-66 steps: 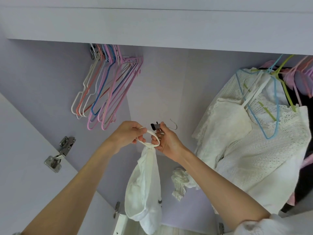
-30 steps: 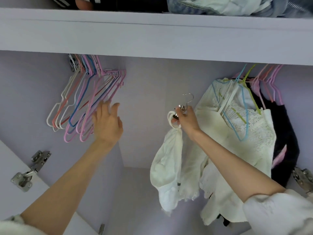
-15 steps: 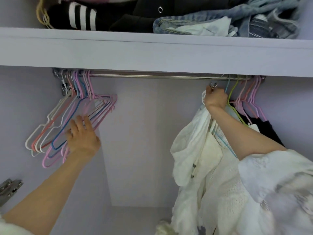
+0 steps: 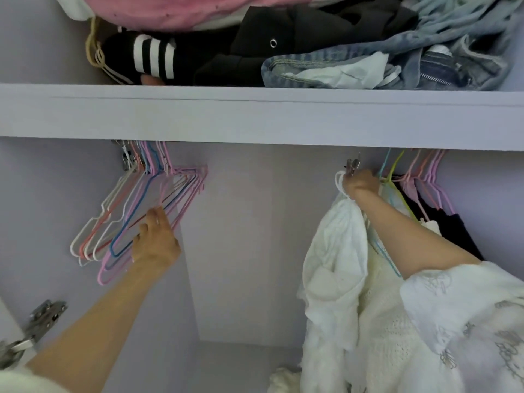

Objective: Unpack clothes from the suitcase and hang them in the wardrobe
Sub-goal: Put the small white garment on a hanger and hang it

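Note:
My right hand (image 4: 361, 183) is raised under the shelf front and grips a metal clip hanger (image 4: 352, 166) from which a white garment (image 4: 333, 268) hangs down. The rail itself is hidden behind the shelf front. My left hand (image 4: 154, 241) reaches into a bunch of empty wire hangers (image 4: 136, 211) in pink, blue, white and coral at the left, its fingers curled among their lower bars. Hung clothes (image 4: 397, 330), white knit and black, fill the right side beside the white garment.
The lilac shelf (image 4: 255, 114) above holds folded clothes: black with white stripes (image 4: 153, 56), jeans (image 4: 354, 69), something pink. Door hinges (image 4: 42, 316) stick out at lower left. A bare back wall (image 4: 255, 236) shows between the two hanger groups. Crumpled white cloth (image 4: 283, 378) lies on the wardrobe floor.
My right hand lifted the clip hanger with the white garment from chest height up to the rail. My left hand let go of the garment and went left into the empty hangers.

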Demonstrator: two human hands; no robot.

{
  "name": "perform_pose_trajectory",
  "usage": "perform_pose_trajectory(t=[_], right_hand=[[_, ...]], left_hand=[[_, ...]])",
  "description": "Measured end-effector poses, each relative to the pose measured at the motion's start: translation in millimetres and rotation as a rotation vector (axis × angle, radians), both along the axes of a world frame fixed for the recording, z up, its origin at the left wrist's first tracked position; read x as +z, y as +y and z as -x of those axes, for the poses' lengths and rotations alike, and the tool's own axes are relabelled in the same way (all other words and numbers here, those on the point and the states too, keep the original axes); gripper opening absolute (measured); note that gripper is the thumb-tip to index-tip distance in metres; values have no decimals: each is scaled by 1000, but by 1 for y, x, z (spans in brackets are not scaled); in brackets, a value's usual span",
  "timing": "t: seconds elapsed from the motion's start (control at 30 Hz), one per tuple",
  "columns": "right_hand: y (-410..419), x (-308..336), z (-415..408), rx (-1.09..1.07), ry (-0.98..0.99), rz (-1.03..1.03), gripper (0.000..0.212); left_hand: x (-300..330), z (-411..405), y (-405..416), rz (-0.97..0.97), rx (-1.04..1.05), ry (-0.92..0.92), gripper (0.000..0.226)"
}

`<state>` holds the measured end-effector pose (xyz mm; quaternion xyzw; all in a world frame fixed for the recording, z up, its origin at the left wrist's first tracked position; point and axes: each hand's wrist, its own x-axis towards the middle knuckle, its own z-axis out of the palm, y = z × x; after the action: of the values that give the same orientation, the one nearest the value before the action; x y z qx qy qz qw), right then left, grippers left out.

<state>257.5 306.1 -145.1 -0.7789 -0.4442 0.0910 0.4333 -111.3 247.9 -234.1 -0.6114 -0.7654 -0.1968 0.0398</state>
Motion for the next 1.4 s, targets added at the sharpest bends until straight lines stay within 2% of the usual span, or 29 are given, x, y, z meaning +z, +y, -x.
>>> perform_pose_trajectory(t=[0.17,0.37,0.53,0.67,0.83,0.97,1.1,1.17,1.27,1.37,1.4], right_hand=[[-27,-21,10,115,42,134,36],[-92,-50,39,286,-89,276,43],[-160,-89,66,505,-241,318,41],[-229,-117,74,542,-228,371,31],[-353,-174,87,473,-41,479,29],[-454,-221,86,419,107,585,32],[-534,-268,67,371,186,710,31],[-576,-287,48,340,247,788,31],[-636,-310,14,248,333,862,28],[-685,-326,-22,173,367,906,19],[-701,-331,-36,136,381,922,22]], left_hand=[[19,-17,-16,20,-34,36,71],[24,-54,-53,81,-260,-57,60],[7,-81,-101,78,-412,-140,43],[-23,-94,-150,121,-551,-200,34],[-82,-98,-246,334,-696,-163,25],[-124,-117,-321,544,-763,-93,31],[-156,-147,-390,630,-854,-151,32],[-178,-164,-421,684,-977,-141,40],[-201,-196,-458,823,-1090,5,31],[-213,-238,-484,931,-1188,148,31],[-217,-258,-493,959,-1220,185,31]])
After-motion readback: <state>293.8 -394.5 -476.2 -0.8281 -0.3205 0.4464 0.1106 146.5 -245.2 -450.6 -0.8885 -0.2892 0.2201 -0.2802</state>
